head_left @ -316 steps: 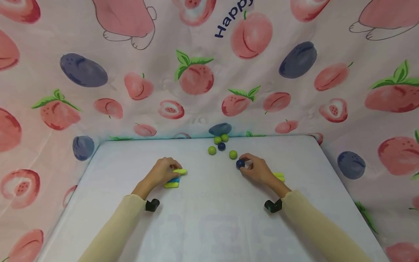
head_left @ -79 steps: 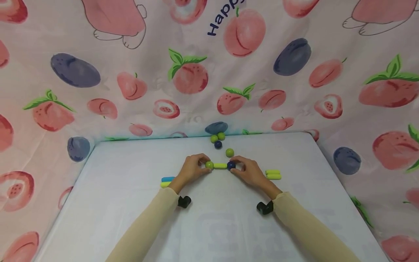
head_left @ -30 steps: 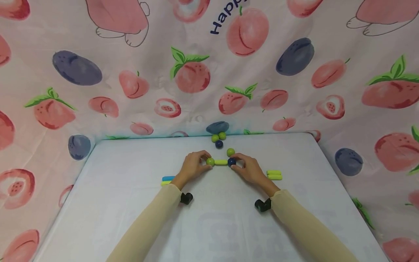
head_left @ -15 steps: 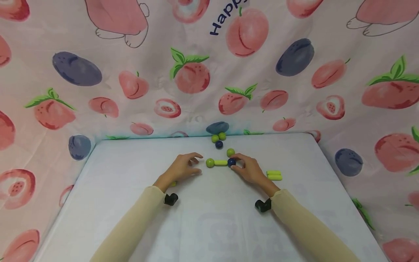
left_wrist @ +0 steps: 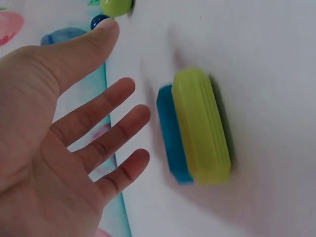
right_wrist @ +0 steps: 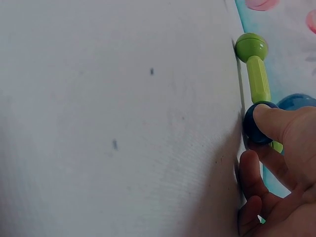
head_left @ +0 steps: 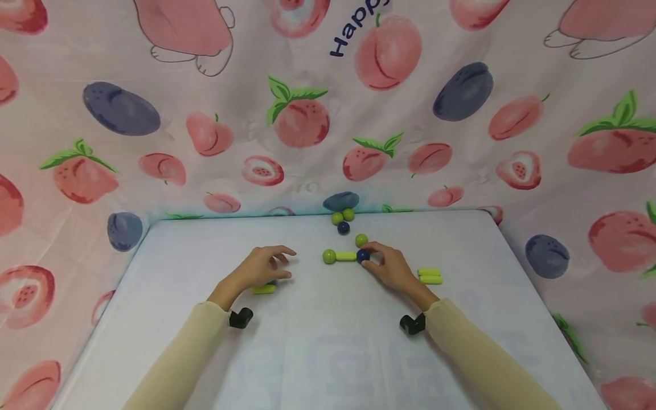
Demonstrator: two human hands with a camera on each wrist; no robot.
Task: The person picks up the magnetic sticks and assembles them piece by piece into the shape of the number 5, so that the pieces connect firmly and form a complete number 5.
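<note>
Leaving joined green ball [head_left: 329, 256], left hand [head_left: 258, 267] now near yellow stick [left_wrist: 202, 128].

In the head view, a white table [head_left: 328, 364] spreads toward 6 o'clock, backed by a pink fruit-printed cloth [head_left: 225, 62] with dark "Happy" lettering [head_left: 356, 24] at 12, a blue printed fruit [head_left: 122, 108] at 10 and another blue fruit [head_left: 463, 91] at 2.
</note>
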